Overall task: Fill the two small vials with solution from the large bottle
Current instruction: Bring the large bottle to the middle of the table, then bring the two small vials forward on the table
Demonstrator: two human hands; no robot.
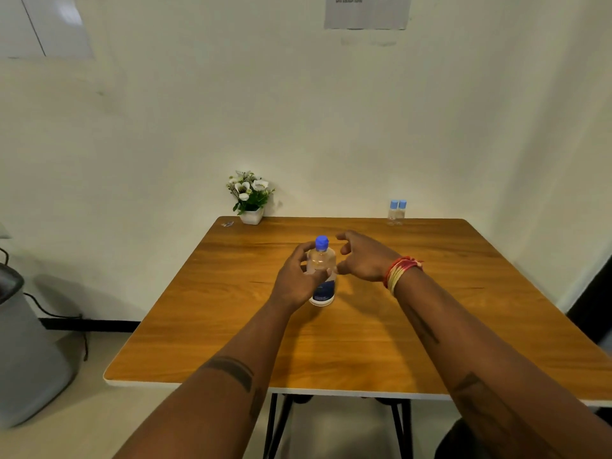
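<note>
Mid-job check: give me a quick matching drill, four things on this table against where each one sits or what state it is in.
Things:
1. large bottle
2. two small vials
3. flower pot
4. right hand

Places or states:
A. far right edge, side by side, capped
B. far edge, left of middle, against the wall
C. fingers spread beside the bottle, holding nothing
D. table centre, upright, blue cap on, gripped by the left hand

Pairs: 1-D, 2-A, 3-B, 4-C
</note>
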